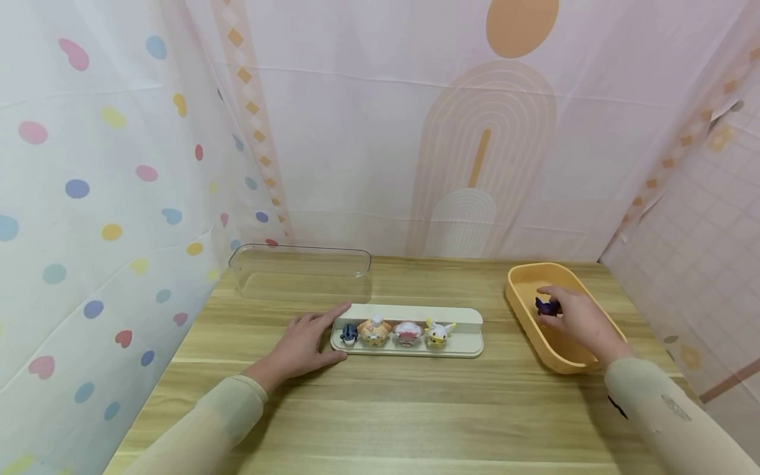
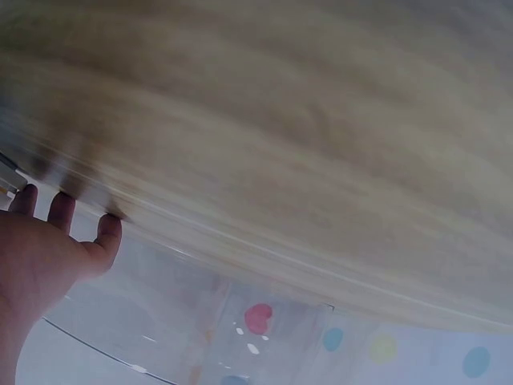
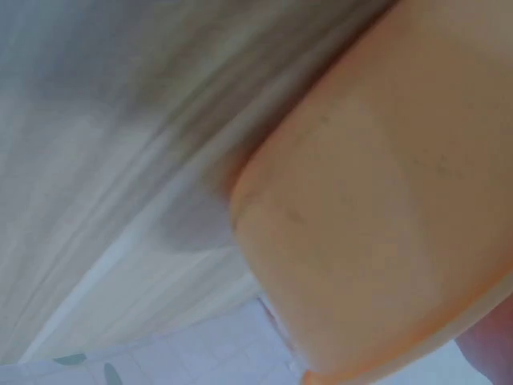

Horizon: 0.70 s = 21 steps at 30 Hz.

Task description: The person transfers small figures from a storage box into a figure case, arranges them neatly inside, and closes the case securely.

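Observation:
A cream display stand (image 1: 410, 351) holds a row of small toy figures: a dark blue one (image 1: 349, 334), an orange one with a white top (image 1: 374, 332), a pink-and-white one (image 1: 408, 334) and a yellow-and-white one (image 1: 438, 333). At the stand's left end my left hand (image 1: 304, 344) rests with thumb and index finger spread about it. Reaching into the orange tray (image 1: 530, 336), my right hand (image 1: 584, 323) pinches a dark purple figurine (image 1: 546, 307) between thumb and fingers. In the right wrist view the tray wall hides most of that hand.
A clear plastic cover (image 1: 299, 274) stands at the back left of the wooden table (image 1: 380, 415), behind the left hand. Patterned curtains (image 1: 356, 132) hang along the table's back and sides.

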### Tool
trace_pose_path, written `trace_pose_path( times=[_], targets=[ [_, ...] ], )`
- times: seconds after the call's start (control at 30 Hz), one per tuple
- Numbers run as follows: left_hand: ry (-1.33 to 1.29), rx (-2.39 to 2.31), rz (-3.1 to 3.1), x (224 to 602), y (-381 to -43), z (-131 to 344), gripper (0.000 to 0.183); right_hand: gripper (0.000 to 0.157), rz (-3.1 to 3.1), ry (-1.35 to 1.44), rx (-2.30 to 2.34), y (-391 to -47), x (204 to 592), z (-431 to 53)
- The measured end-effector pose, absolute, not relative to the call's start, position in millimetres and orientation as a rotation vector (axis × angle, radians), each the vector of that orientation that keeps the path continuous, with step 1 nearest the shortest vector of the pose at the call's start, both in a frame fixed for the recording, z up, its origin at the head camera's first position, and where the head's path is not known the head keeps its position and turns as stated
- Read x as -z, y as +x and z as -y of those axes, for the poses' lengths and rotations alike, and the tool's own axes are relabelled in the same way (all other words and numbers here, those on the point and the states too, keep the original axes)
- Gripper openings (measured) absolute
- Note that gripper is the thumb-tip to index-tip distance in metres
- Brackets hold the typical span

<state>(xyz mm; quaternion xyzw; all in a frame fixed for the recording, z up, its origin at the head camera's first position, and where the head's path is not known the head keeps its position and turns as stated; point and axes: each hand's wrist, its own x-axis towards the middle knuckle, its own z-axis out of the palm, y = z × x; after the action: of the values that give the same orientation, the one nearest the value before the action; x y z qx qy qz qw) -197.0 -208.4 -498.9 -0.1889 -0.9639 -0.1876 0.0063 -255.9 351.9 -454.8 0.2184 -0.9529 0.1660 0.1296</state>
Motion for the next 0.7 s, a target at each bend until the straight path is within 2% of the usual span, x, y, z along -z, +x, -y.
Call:
trace_pose_path(
  times=[0.13, 0.3, 0.5, 0.7],
  targets=[
    [-0.587, 0.586, 3.02, 499, -197, 208, 0.102, 0.046, 2.716, 0.666, -0.419, -251, 456, -352],
    [-0.592, 0.582, 3.02, 499, -198, 207, 0.102, 0.055, 2.837, 0.558, -0.337, -243, 453, -356],
    [-0.598, 0.582, 3.019, 500, -199, 207, 0.102, 0.058, 2.96, 0.419, -0.305, -234, 450, -364],
    [-0.582, 0.581, 3.03, 501, -200, 209, 0.102, 0.06, 2.934, 0.404, -0.329, -231, 452, -366]
  ],
)
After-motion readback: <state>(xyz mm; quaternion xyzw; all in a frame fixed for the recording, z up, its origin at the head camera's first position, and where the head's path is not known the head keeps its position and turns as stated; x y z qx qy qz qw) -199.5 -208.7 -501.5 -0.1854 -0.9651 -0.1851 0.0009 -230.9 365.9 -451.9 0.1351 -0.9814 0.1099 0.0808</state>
